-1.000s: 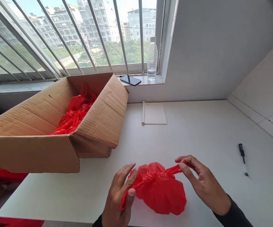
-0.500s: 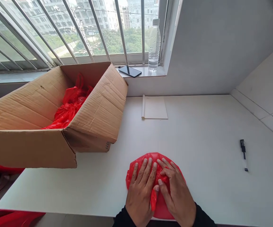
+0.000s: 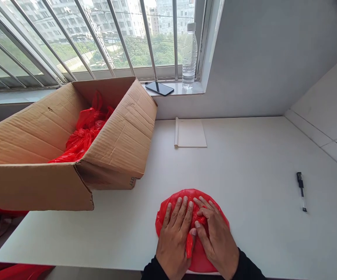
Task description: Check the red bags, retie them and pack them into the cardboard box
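A flattened round bundle in a red plastic bag (image 3: 200, 260) lies at the table's front edge. My left hand (image 3: 174, 235) rests on its left side, open, with the fingers stretched out flat. A red strip of the bag shows beside that hand's thumb. My right hand (image 3: 216, 233) presses on the right side, open, its index finger bent and the thumb apart from it. Between the hands the film is gathered and wrinkled. My palms cover much of the bundle, and its contents are hidden.
At left, an open cardboard box (image 3: 118, 136) holds red plastic bags (image 3: 83, 134) and overhangs the table (image 3: 252, 163). A notepad (image 3: 191, 133) lies near the wall, a pen (image 3: 301, 190) at right. A phone (image 3: 159, 88) and a water bottle (image 3: 189, 58) are on the windowsill.
The view has shifted very slightly. Both hands stay in nearly the same place on the red bundle.
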Tool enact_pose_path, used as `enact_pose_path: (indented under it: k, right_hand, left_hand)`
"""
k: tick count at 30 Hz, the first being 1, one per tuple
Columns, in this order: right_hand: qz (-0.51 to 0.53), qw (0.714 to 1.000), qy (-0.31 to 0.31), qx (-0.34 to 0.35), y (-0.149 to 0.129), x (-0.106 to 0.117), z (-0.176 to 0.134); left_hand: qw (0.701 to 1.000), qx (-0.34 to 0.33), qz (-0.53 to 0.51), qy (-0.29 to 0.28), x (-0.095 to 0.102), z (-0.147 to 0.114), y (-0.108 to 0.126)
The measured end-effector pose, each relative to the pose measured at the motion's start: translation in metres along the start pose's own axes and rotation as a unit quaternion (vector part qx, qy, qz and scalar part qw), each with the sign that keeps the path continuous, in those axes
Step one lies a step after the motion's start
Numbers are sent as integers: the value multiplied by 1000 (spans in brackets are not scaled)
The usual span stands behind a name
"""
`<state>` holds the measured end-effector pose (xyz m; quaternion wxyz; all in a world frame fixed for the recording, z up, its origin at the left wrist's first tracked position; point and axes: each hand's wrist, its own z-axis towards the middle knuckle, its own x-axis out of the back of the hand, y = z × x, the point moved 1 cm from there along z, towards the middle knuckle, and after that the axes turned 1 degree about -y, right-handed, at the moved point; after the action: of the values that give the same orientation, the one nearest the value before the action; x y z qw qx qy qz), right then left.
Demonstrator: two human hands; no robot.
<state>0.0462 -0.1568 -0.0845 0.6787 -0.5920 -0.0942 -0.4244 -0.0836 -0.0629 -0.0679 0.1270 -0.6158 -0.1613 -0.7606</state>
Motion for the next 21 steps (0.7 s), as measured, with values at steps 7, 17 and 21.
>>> enact_pose_path:
  k: [7,17,21]
  right_hand:
    - [307,928,51,-205,-2,38,9]
    - [377,893,66,-238,3,56,21]
    - [357,889,97,-270,7,47,14]
  left_hand:
    - [974,132,-186,14,35,-10,-7]
    - [956,166,-230,70,50,-19,-26]
    - [979,-24,-189,72,39,-6,-20]
